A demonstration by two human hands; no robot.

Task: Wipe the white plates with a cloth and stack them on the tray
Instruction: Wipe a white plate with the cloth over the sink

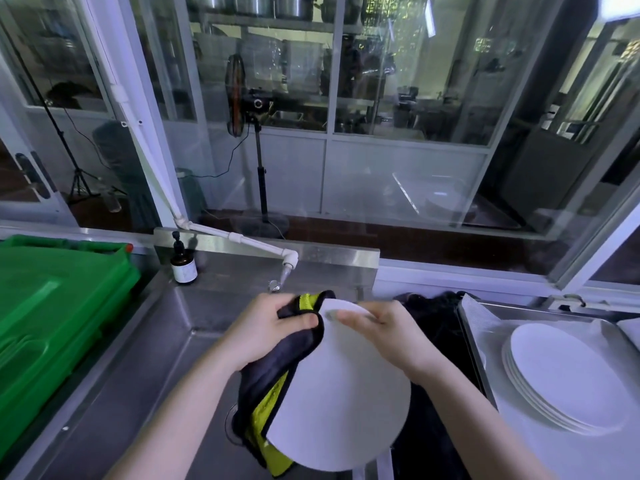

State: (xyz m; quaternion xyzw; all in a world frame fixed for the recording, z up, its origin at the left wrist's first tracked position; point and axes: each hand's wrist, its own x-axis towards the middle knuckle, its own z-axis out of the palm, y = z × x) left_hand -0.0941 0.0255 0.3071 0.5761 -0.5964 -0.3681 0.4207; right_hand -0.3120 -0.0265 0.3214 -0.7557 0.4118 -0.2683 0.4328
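I hold a white plate (341, 393) tilted over the steel sink (194, 358). My left hand (273, 327) grips a black and yellow cloth (273, 368) pressed against the plate's left edge and wrapped behind it. My right hand (384, 337) holds the plate's top right rim, fingers laid over its face. A stack of several white plates (568, 379) lies on the metal tray (481, 341) to the right.
A green plastic crate (52, 317) fills the counter at left. A brown pump bottle (183, 265) stands at the sink's back edge beside a white tap pipe (284, 261). Dark cloth (436, 313) lies between sink and tray. Glass windows rise behind.
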